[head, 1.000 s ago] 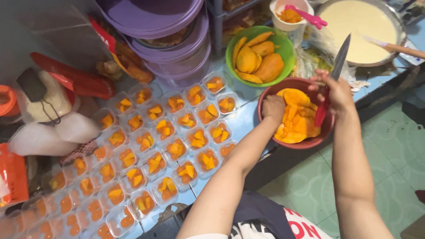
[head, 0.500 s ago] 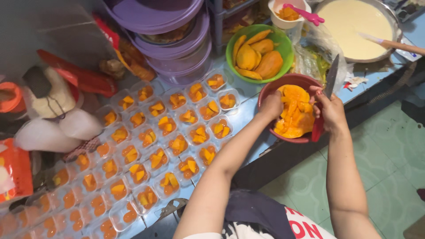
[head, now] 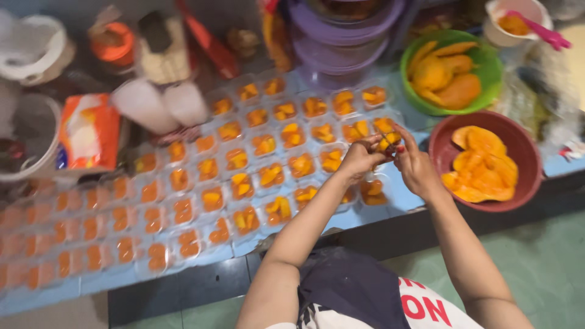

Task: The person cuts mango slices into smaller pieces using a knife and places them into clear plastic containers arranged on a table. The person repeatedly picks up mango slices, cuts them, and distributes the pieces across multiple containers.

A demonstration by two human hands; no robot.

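Note:
My left hand (head: 359, 159) and my right hand (head: 417, 169) meet over the right end of a field of small clear cups (head: 244, 183) filled with orange fruit pieces. My left fingers pinch an orange fruit piece (head: 389, 141) above one cup. My right hand is closed beside it, touching the same piece. A bit of red, like the knife's handle, shows at its thumb, and the blade is hidden. A dark red bowl (head: 525, 152) of orange slices stands just right of my right hand.
A green bowl (head: 490, 73) of larger fruit pieces sits behind the red bowl. Stacked purple tubs (head: 341, 42) stand at the back, with a white cup and pink spoon (head: 518, 21) at the far right. An orange packet (head: 88, 131) and white containers crowd the left.
Both hands left the red bowl and moved left over the cups, carrying a fruit piece. The upright knife blade is no longer visible. The view shifted left.

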